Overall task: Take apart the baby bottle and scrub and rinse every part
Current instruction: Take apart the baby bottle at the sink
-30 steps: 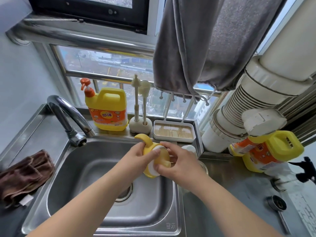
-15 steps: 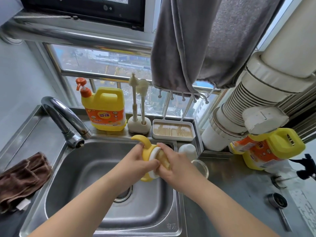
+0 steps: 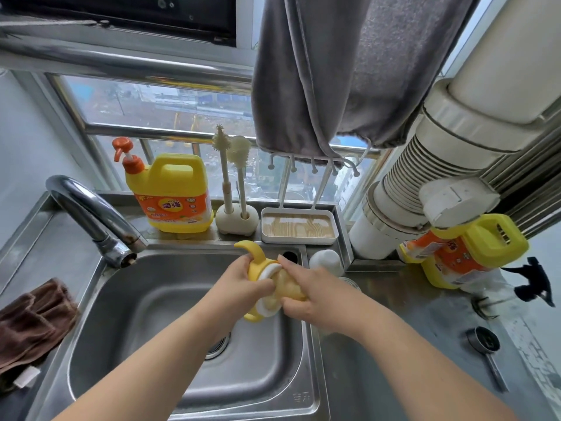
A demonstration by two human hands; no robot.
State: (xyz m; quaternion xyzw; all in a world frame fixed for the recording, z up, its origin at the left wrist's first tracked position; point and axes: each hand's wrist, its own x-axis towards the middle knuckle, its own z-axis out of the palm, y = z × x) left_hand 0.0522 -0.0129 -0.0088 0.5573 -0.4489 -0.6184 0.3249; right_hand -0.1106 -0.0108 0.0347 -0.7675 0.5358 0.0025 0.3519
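Note:
Over the right side of the steel sink [image 3: 127,302] I hold a baby bottle [image 3: 288,287] with an amber body, lying sideways. Its yellow handled collar [image 3: 256,262] with a white ring points left. My left hand [image 3: 239,284] grips the collar, one curved handle sticking up above my fingers. My right hand [image 3: 309,291] wraps round the bottle body. A white cap [image 3: 324,261] stands on the sink's far right corner. Two bottle brushes [image 3: 235,177] stand in a holder on the sill.
The tap [image 3: 91,214] arches over the sink's left side. A yellow detergent jug [image 3: 171,192] and a white tray [image 3: 299,229] sit on the sill. A brown cloth [image 3: 33,317] lies left. On the right counter are another yellow jug [image 3: 464,250] and a metal measuring cup [image 3: 482,343].
Both hands have kept hold of the bottle and turned against each other; my right hand now covers more of the amber body. The camera has tipped slightly.

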